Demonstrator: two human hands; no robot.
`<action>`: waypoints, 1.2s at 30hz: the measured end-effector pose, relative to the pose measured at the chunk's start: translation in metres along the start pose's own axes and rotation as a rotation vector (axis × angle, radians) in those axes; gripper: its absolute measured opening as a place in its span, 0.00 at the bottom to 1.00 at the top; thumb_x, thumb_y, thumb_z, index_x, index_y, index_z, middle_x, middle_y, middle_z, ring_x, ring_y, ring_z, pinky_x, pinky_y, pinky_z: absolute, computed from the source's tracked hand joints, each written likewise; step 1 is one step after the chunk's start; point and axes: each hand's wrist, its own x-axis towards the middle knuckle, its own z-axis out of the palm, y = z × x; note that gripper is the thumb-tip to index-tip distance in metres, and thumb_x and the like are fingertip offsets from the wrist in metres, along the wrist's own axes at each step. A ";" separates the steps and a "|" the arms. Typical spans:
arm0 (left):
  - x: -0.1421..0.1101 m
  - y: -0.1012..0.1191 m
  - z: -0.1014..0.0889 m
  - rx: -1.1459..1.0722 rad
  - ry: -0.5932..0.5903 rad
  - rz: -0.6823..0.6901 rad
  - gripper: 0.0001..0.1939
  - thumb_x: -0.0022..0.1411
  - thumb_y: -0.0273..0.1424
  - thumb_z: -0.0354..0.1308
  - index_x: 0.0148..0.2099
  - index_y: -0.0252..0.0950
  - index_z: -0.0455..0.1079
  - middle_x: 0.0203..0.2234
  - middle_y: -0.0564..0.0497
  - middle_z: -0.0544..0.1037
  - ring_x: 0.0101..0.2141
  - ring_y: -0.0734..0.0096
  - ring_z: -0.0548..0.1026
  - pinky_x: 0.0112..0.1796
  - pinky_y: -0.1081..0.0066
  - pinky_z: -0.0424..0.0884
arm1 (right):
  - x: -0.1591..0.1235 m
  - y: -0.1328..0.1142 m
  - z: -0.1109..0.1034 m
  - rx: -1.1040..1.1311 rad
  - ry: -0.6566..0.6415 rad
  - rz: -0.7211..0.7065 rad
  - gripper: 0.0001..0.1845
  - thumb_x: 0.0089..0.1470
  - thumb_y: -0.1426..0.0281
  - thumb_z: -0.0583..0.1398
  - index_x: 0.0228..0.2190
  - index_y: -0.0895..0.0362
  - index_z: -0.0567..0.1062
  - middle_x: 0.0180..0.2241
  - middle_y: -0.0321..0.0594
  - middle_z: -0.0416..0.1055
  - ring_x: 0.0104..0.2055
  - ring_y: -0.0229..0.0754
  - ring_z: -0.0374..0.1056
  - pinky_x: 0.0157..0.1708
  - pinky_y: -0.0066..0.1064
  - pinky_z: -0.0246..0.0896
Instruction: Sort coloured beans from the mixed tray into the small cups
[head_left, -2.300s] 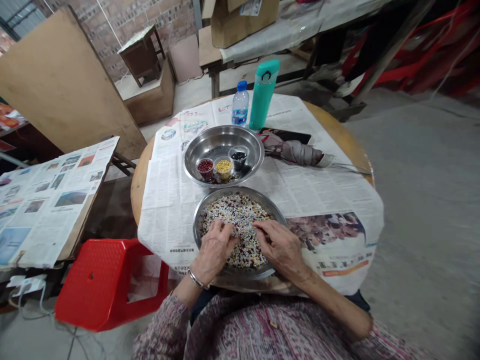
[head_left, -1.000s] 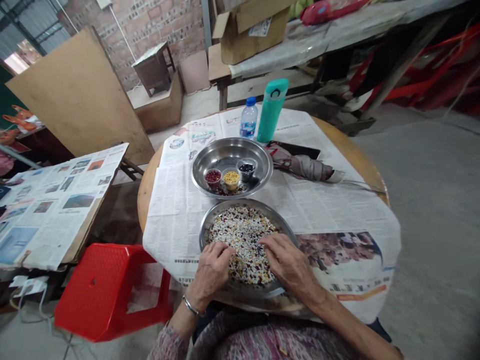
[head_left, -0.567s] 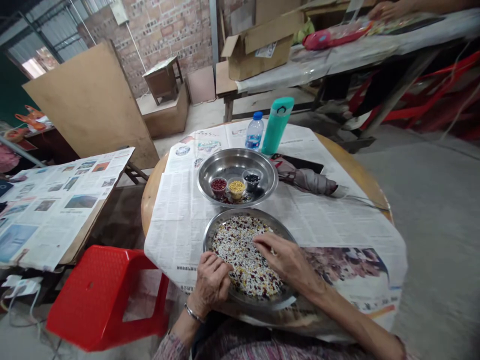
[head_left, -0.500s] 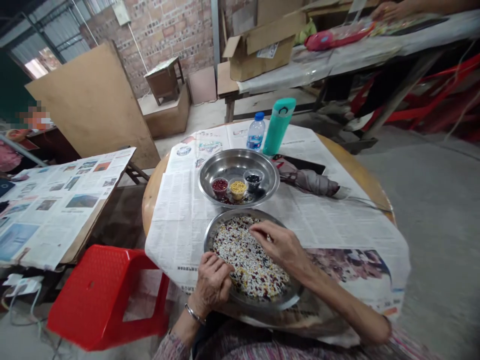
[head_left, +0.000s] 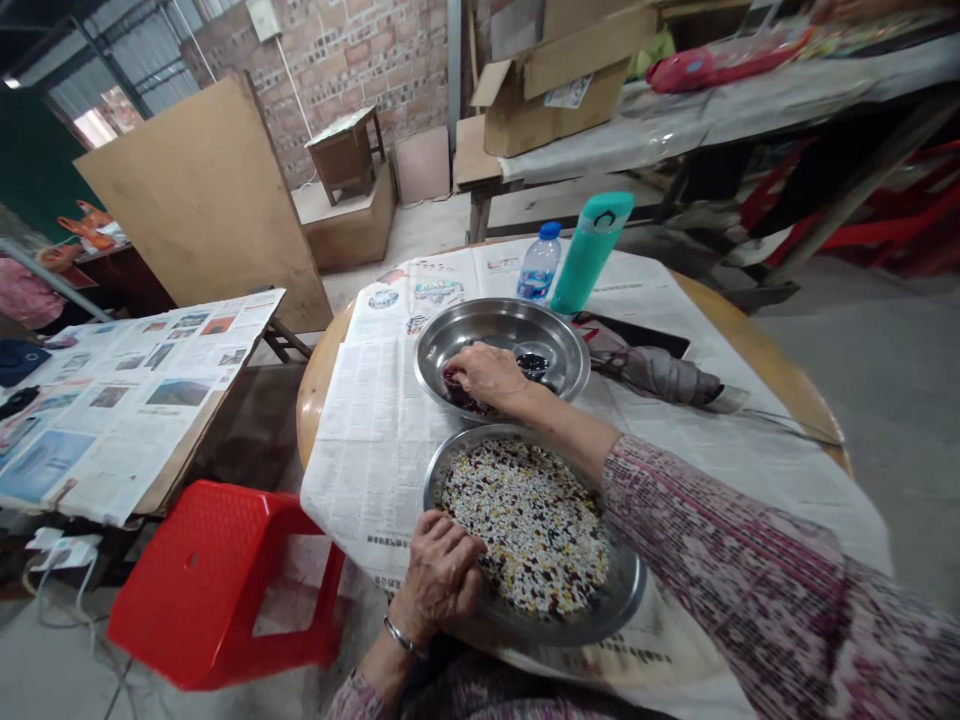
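Note:
A metal basin (head_left: 626, 600) close to my body holds a mix of white grains with dark red, yellow and black beans (head_left: 525, 520). Over its left rim rests my left hand (head_left: 442, 565), fingers curled; anything pinched in them is hidden. My right hand (head_left: 491, 375) reaches into the farther metal basin (head_left: 566, 335), its bunched fingertips at the dark red beans (head_left: 457, 385). What those fingers hold cannot be made out. To the right of this hand stands a small clear cup of black beans (head_left: 533, 366). The cup of yellow beans is hidden behind the hand.
Newspaper (head_left: 360, 430) covers the round wooden table. Behind the far basin stand a water bottle (head_left: 540, 265) and a turquoise flask (head_left: 592, 250). A folded grey umbrella (head_left: 660, 375) lies at right beside a dark flat object. A red stool (head_left: 199, 570) stands at left.
My right hand has moved from above the grain mix forward to the dark red beans in the far basin. The left hand stays at the near rim. The view has shifted slightly.

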 end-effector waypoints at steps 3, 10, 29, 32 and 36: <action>0.001 0.001 -0.001 -0.001 0.000 0.002 0.11 0.60 0.28 0.45 0.39 0.37 0.68 0.26 0.50 0.71 0.31 0.66 0.69 0.45 0.59 0.66 | 0.004 -0.001 0.005 -0.016 -0.043 0.010 0.09 0.54 0.74 0.61 0.34 0.54 0.82 0.35 0.45 0.79 0.39 0.46 0.72 0.36 0.34 0.63; 0.001 0.000 0.000 -0.006 0.043 0.027 0.11 0.60 0.28 0.45 0.39 0.36 0.68 0.26 0.50 0.71 0.30 0.66 0.68 0.44 0.59 0.66 | 0.003 -0.002 0.003 -0.009 -0.009 0.095 0.12 0.57 0.72 0.57 0.36 0.55 0.81 0.39 0.46 0.79 0.41 0.46 0.71 0.38 0.34 0.62; 0.004 0.004 -0.003 -0.012 0.093 -0.004 0.10 0.65 0.24 0.45 0.44 0.35 0.67 0.33 0.46 0.73 0.37 0.63 0.70 0.44 0.59 0.68 | -0.179 -0.011 0.048 0.163 -0.046 -0.312 0.09 0.58 0.77 0.55 0.35 0.57 0.75 0.37 0.44 0.70 0.41 0.45 0.65 0.42 0.35 0.63; 0.004 0.004 -0.002 -0.017 0.081 -0.005 0.10 0.65 0.24 0.45 0.42 0.35 0.68 0.33 0.46 0.73 0.37 0.64 0.71 0.44 0.59 0.67 | -0.163 0.008 0.046 0.130 0.096 -0.106 0.12 0.58 0.77 0.53 0.39 0.57 0.76 0.39 0.45 0.71 0.44 0.47 0.65 0.46 0.37 0.63; 0.005 0.004 -0.002 -0.007 0.077 -0.014 0.11 0.65 0.25 0.45 0.44 0.35 0.69 0.35 0.46 0.74 0.39 0.63 0.71 0.46 0.58 0.67 | -0.161 0.009 0.046 0.028 0.126 -0.012 0.14 0.60 0.73 0.53 0.46 0.57 0.75 0.43 0.48 0.72 0.47 0.51 0.64 0.47 0.42 0.64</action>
